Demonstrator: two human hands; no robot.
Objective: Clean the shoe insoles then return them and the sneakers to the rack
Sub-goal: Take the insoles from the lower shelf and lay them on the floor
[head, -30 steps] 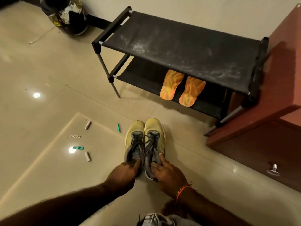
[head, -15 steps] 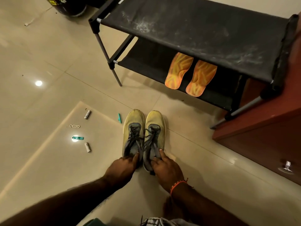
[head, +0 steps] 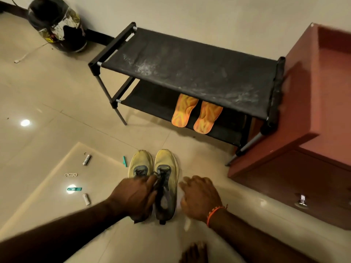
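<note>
Two yellow sneakers [head: 154, 173] on the floor; left hand [head: 133, 196] grasps both, right hand [head: 199, 196] hovers released. Two orange insoles [head: 195, 114] on the rack [head: 190, 73].

At the frame's centre the rack [head: 190, 73] holds two insoles [head: 195, 113] side by side on its lower shelf, a cabinet [head: 303, 120] touching its right end, a helmet [head: 57, 25] at upper left, and the sneakers [head: 153, 173] on the floor [head: 47, 101] below, between two hands.

left hand [head: 133, 196]: fingers curled, gripping | right hand [head: 199, 196]: fingers spread, free
</note>
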